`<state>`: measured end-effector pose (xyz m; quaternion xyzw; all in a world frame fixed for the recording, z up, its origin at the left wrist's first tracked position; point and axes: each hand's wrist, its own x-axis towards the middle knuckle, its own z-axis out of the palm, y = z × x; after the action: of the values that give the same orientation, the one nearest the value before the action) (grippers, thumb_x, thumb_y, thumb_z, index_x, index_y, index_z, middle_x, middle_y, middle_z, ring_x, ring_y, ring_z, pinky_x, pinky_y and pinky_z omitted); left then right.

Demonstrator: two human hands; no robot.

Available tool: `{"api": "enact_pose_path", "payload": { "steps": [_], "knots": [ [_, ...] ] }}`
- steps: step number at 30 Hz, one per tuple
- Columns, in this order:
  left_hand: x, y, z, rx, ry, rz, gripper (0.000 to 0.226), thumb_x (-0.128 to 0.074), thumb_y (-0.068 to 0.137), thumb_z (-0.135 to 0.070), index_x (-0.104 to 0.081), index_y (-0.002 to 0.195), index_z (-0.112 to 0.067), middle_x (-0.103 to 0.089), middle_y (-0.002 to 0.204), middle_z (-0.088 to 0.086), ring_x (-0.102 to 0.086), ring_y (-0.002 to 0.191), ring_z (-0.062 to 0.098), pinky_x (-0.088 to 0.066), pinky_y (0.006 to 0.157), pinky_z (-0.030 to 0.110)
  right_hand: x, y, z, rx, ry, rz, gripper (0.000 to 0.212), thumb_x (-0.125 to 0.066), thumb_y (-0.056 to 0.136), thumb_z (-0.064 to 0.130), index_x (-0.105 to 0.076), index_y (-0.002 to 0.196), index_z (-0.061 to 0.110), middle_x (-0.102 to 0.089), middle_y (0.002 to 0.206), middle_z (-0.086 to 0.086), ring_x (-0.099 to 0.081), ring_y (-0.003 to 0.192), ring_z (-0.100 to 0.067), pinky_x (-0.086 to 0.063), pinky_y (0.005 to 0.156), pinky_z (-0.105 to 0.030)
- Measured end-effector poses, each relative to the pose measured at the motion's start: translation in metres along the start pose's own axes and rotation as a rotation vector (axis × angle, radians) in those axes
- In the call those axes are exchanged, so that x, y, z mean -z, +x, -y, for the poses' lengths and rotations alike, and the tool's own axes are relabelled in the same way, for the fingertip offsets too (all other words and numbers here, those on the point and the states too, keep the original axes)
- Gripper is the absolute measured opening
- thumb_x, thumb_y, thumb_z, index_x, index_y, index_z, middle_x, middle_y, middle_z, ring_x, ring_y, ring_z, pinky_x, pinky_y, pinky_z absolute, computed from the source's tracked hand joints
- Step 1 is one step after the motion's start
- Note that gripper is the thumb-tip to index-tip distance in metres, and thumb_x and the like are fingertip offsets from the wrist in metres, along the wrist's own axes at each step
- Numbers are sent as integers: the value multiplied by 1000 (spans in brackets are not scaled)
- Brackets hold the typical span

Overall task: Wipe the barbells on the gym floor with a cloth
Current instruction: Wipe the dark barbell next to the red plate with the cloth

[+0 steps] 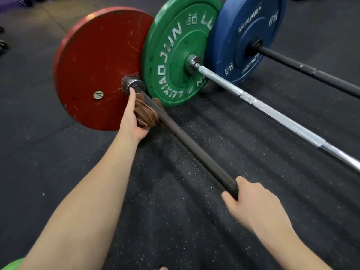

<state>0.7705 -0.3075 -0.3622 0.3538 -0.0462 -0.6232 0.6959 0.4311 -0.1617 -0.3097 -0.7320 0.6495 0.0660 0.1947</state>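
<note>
Three barbells lie side by side on the black rubber floor. The nearest has a dark bar [187, 141] and a red plate [93, 61]. My left hand [134, 117] holds a brown cloth [145, 114] wrapped round this bar right beside the steel collar [132, 84]. Lower down the same bar, my right hand [251, 201] grips the shaft. The middle barbell has a silver bar [272, 114] and a green plate [175, 51]. The far one has a black bar [311, 73] and a blue plate [247, 36].
Speckled black rubber flooring [175, 201] spreads under the bars. Dark gym gear [3, 45] shows at the far left edge. A bright green patch [11, 265] sits in the bottom left corner.
</note>
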Motion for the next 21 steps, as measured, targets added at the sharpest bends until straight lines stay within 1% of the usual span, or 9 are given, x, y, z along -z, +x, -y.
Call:
{"api": "enact_pose_path", "payload": {
  "steps": [2,4,6,8,11,13,17,19,21],
  "knots": [
    [-2,2,2,-10,26,-47,73,-82,83,-46,-57,138,-6,-68,129,20,-70,114,37,-53,102,54,-1,0,0,3,-2,-3,31,-42,96,53,-40,86,24,-55,75,6,-58,67,-17,-53,68,-33],
    [-7,8,-1,-31,72,-121,62,-79,88,-40,-59,134,-4,-70,125,20,-71,109,39,-56,97,57,-2,0,0,2,-2,-5,31,-42,95,53,-41,89,23,-55,76,5,-59,71,-20,-53,70,-33],
    [-9,18,-12,-54,91,-188,58,-74,92,-41,-59,134,-3,-71,122,21,-72,106,41,-56,95,58,-1,0,0,3,5,-5,31,-42,95,53,-42,90,23,-55,76,5,-59,72,-21,-52,71,-34],
    [-9,27,-25,-68,129,-234,64,-72,92,-46,-56,138,-3,-71,122,22,-70,109,42,-54,98,59,-2,1,0,4,-2,-1,31,-41,96,53,-42,90,23,-55,75,5,-58,70,-21,-52,71,-34],
    [-10,36,-33,-50,160,-237,71,-68,93,-54,-54,141,-3,-68,128,21,-66,117,40,-47,108,58,-1,1,-1,0,-11,8,30,-42,96,53,-42,90,23,-52,73,6,-53,66,-20,-48,67,-34],
    [-9,35,-32,-56,172,-229,71,-66,94,-56,-57,139,-2,-69,127,20,-67,116,38,-48,109,55,0,1,1,11,-4,-5,30,-41,96,53,-40,89,24,-51,74,7,-52,66,-19,-48,67,-34],
    [-13,19,-18,-72,161,-224,55,-60,101,-44,-60,134,0,-72,121,20,-71,111,37,-52,104,53,-1,0,-1,11,13,-3,32,-43,96,53,-38,85,23,-52,74,6,-54,67,-19,-49,68,-34],
    [-11,5,-3,-74,140,-224,49,-56,104,-40,-60,133,-1,-72,122,20,-70,115,36,-51,106,51,0,0,-1,-6,9,2,32,-43,96,52,-38,84,22,-53,74,5,-55,66,-18,-50,68,-34],
    [-10,-7,14,-61,67,-189,48,-51,106,-39,-59,133,1,-70,126,20,-67,119,34,-48,109,50,1,0,1,-14,-3,7,33,-43,96,52,-37,83,23,-53,75,5,-54,65,-16,-50,68,-34]
  ]
}}
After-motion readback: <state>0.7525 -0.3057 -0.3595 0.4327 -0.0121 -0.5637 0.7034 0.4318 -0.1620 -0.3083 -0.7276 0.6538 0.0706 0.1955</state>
